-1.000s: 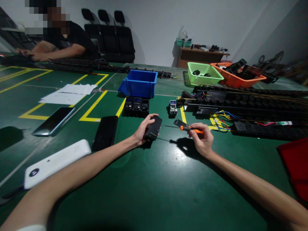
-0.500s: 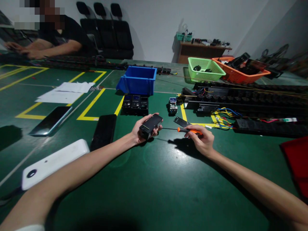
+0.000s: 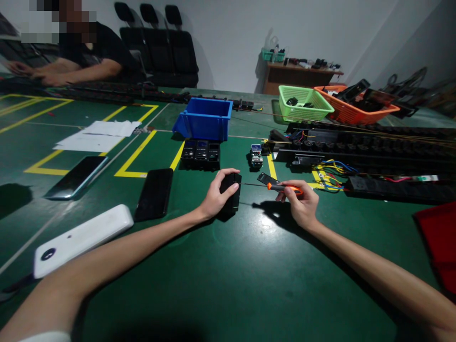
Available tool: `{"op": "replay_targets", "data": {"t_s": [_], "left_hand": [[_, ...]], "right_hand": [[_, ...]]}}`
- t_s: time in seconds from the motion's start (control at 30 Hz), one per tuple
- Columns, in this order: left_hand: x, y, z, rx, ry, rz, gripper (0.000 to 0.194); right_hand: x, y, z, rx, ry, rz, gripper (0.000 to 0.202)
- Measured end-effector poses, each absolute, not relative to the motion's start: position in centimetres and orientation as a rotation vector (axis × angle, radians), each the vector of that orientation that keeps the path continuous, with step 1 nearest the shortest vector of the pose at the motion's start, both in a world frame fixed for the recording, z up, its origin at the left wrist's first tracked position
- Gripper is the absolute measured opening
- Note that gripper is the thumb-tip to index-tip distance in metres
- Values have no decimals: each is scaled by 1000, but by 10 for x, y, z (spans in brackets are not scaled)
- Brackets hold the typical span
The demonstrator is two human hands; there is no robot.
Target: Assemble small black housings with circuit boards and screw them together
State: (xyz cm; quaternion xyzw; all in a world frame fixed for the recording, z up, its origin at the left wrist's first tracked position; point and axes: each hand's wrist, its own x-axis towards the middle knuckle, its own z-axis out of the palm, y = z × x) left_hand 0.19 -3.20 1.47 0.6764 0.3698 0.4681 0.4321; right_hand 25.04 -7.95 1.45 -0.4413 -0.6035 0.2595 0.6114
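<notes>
Near the middle of the green table, my left hand (image 3: pixel 218 195) grips a black box (image 3: pixel 235 194), fingers over its top and thumb on its near side. My right hand (image 3: pixel 302 202) holds an orange and black screwdriver (image 3: pixel 281 188) level, its thin shaft pointing left with the tip at the box's right side. Whether the tip touches the box cannot be made out. Behind the screwdriver lies a flat black plate (image 3: pixel 265 179). A small device with an exposed circuit board (image 3: pixel 256 156) stands beyond it. Several black modules (image 3: pixel 200 154) sit in front of the blue bin (image 3: pixel 206 116).
Phones (image 3: pixel 154 194) (image 3: pixel 76 177) and a white device (image 3: pixel 83 240) lie at left, near papers (image 3: pixel 98 136). Green (image 3: pixel 305 111) and orange baskets (image 3: pixel 370 114) stand behind black rails with wires (image 3: pixel 356 147). A person (image 3: pixel 96 57) sits at back left.
My left hand has turned the black box from a tilted, face-up pose to a more upright one, its fingers now over the top. My right hand and the screwdriver have shifted slightly right.
</notes>
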Motion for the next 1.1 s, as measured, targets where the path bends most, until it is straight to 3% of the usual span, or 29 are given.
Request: {"op": "replay_targets", "data": {"t_s": [0.23,1.1], "left_hand": [[3,-34,16,2032,954,1242,39],[3,-37,20,2016,998,1264,35]], "right_hand": [[251,-78,14,-1012,-1360,645,15],[251,-84,10,-968,-1480,593,12]]}}
